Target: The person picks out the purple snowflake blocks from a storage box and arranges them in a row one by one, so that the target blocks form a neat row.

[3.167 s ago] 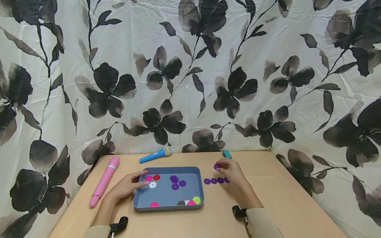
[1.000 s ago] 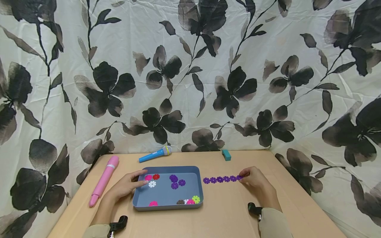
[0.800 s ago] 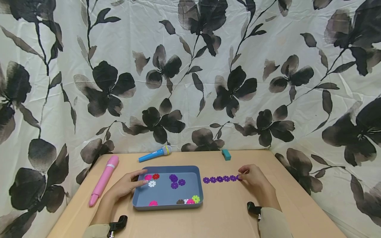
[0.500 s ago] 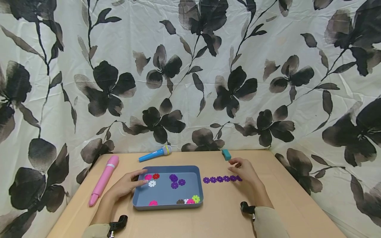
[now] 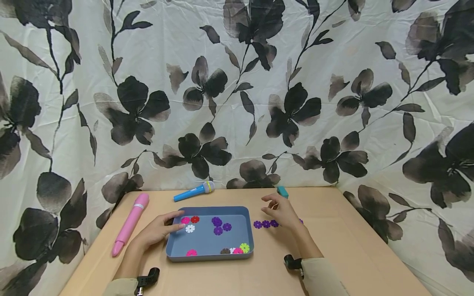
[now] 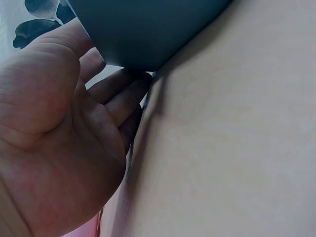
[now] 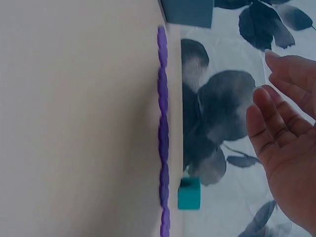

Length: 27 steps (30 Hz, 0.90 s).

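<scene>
In the head view my left hand (image 5: 157, 230) grips the left side of a blue-grey tray (image 5: 201, 242), thumb over the rim. The left wrist view shows its fingers (image 6: 118, 96) bent against the tray's underside. Inside lie several purple flower-shaped discs (image 5: 217, 231), plus pink, red, white (image 5: 190, 229), brown and yellow-green ones. A straight row of purple flower-shaped discs (image 5: 266, 224) lies on the table right of the tray, partly hidden by my right hand (image 5: 283, 211). That hand is raised over the row, fingers loosely bent and holding nothing; the right wrist view shows the row (image 7: 163, 138) edge-on.
A teal block (image 5: 282, 192) sits at the table's back edge, just beyond my right hand. Behind the tray lies a blue toy microphone (image 5: 194, 192). A pink cylindrical stick (image 5: 130, 226) lies left of my left arm. A floral cloth (image 5: 244, 115) hangs behind the table.
My right hand set a purple disc at the row's right end, let go and moved left over the row towards the tray. My left hand stayed on the tray.
</scene>
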### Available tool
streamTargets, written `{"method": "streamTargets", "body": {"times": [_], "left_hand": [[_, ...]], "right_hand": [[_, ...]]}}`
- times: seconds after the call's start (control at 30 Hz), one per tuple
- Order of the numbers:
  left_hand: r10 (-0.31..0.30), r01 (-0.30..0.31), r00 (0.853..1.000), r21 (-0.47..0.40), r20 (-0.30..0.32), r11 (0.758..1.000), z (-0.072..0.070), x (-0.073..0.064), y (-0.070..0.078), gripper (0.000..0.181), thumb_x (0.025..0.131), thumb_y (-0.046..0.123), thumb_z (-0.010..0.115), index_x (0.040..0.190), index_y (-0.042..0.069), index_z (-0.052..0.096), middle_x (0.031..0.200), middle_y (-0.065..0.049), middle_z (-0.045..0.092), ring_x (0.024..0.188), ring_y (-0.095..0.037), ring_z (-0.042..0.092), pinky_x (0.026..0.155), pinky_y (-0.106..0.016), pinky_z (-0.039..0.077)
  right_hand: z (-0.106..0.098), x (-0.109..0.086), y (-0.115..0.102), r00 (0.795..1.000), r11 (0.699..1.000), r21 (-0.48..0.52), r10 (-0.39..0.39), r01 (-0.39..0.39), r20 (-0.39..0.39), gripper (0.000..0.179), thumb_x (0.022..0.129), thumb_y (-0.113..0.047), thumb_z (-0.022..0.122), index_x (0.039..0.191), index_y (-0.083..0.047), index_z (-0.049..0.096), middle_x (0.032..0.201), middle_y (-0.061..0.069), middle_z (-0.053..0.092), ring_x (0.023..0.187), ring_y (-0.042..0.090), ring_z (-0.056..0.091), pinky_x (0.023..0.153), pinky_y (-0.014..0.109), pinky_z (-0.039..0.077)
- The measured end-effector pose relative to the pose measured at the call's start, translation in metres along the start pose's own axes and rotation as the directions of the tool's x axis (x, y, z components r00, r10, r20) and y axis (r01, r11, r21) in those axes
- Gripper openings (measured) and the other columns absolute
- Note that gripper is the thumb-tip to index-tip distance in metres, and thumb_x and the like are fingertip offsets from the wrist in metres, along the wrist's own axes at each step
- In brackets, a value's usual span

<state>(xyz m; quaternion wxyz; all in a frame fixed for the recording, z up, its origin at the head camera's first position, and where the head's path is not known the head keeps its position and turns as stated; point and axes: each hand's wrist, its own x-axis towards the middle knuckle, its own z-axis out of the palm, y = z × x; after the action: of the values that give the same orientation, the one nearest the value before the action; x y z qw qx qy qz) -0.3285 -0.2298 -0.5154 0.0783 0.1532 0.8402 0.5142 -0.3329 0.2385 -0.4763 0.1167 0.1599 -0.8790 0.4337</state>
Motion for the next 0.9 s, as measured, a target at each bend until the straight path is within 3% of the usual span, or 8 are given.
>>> {"method": "streamTargets", "body": {"times": [0.3, 0.57, 0.9], "left_hand": [[-0.007, 0.007, 1.0, -0.006, 0.002, 1.0, 0.001, -0.001, 0.0, 0.064, 0.096, 0.032, 0.076, 0.151, 0.006, 0.054, 0.162, -0.022, 0.043, 0.155, -0.046, 0.028, 0.125, -0.065, 0.022], [-0.016, 0.016, 1.0, 0.001, 0.001, 1.0, 0.0, -0.001, 0.002, 0.063, 0.097, 0.033, 0.075, 0.151, 0.008, 0.054, 0.162, -0.022, 0.043, 0.155, -0.046, 0.027, 0.125, -0.066, 0.022], [-0.016, 0.016, 1.0, 0.007, -0.005, 1.0, 0.0, -0.002, 0.0, 0.067, 0.096, 0.038, 0.075, 0.152, 0.008, 0.054, 0.162, -0.021, 0.043, 0.156, -0.044, 0.027, 0.127, -0.064, 0.02]], "right_hand": [[0.029, 0.006, -0.017, 0.996, 0.999, 0.021, -0.037, 0.035, 0.084, 0.031, 0.093, -0.012, 0.079, 0.123, -0.013, 0.073, 0.118, 0.009, 0.07, 0.092, 0.014, 0.064, 0.082, 0.024, 0.055], [0.057, 0.011, -0.034, 0.974, 0.997, 0.02, -0.077, 0.074, 0.211, 0.033, 0.094, -0.007, 0.076, 0.127, -0.004, 0.072, 0.121, 0.016, 0.069, 0.098, 0.019, 0.065, 0.087, 0.03, 0.058], [0.078, 0.014, -0.056, 0.956, 1.0, -0.001, -0.02, 0.021, 0.293, 0.035, 0.092, -0.006, 0.078, 0.126, 0.0, 0.071, 0.122, 0.019, 0.069, 0.097, 0.021, 0.066, 0.08, 0.031, 0.06]]}}
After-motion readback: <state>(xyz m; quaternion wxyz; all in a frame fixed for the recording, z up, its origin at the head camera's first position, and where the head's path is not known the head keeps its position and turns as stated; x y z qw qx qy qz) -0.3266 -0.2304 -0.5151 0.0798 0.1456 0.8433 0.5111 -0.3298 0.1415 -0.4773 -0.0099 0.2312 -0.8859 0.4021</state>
